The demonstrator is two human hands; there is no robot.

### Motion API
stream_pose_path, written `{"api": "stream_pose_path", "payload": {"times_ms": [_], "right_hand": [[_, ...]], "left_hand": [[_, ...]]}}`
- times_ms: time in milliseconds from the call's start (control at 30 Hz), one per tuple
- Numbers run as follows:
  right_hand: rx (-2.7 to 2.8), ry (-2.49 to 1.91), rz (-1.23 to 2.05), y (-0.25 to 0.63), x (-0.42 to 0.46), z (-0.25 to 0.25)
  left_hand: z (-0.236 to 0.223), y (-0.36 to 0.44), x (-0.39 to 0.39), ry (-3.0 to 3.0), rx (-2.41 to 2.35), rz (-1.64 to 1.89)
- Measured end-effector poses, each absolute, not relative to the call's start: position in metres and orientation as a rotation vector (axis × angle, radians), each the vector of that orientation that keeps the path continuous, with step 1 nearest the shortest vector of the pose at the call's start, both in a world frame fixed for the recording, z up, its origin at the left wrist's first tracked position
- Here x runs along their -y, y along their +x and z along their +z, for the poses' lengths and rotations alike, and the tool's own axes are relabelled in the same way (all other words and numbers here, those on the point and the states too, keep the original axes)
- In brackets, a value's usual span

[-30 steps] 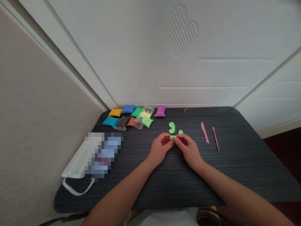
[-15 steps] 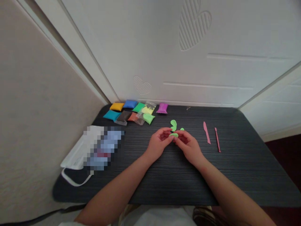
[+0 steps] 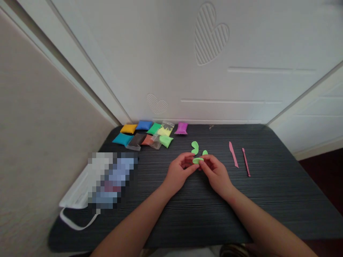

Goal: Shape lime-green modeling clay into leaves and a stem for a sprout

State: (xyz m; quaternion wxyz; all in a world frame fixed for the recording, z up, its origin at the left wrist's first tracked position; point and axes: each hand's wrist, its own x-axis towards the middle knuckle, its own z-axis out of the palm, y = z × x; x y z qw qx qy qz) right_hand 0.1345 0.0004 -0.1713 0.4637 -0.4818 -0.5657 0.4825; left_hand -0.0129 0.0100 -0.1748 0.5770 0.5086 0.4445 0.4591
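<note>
Between my two hands is a flat, oval piece of light green modelling clay (image 3: 198, 161). My left hand (image 3: 180, 171) pinches its left end, and my right hand (image 3: 215, 174) has thumb and fingers closed on its right end. Just beyond my fingertips a curved green clay piece (image 3: 195, 147) lies on the dark table (image 3: 198, 214). A smaller green clay piece (image 3: 205, 152) shows behind my right fingers, its lower part hidden by them.
To the right lie a pink plastic knife (image 3: 233, 154) and a thin pink modelling stick (image 3: 246, 162). Several clay packets, among them a purple one (image 3: 181, 128) and a teal one (image 3: 123, 139), sit at the back left. A white face mask (image 3: 76, 192) lies beside a blurred-out item (image 3: 115, 182).
The view has tilted up slightly, so the table sits lower in it. Both hands still hold the clay oval, and more of the small piece behind my right fingers shows.
</note>
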Motion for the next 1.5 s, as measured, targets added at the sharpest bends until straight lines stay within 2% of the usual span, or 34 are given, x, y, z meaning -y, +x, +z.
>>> {"api": "stream_pose_path", "payload": {"times_ms": [367,700,1133,1233,1367,1500], "right_hand": [[1.199,-1.03,1.464,0.133,-0.001,-0.179],[1.331,-1.132,1.324,0.134,0.001,-0.173],[1.355,-1.192,1.339,0.135,0.001,-0.178],[1.363,-1.205,1.352,0.135,0.0,-0.18],[1.351,-1.22,1.36,0.135,0.0,-0.18],[1.363,-1.219,1.357,0.135,0.0,-0.18]], "left_hand": [[-0.168,-0.015,-0.013,1.283,-1.139,1.049],[-0.17,-0.015,-0.01,1.239,-1.104,1.09],[-0.167,-0.016,-0.013,1.246,-1.079,0.996],[-0.162,-0.021,-0.015,1.415,-1.214,1.053],[-0.146,-0.036,-0.017,1.78,-1.651,1.047],[-0.134,-0.066,-0.015,1.672,-2.094,0.931]]}}
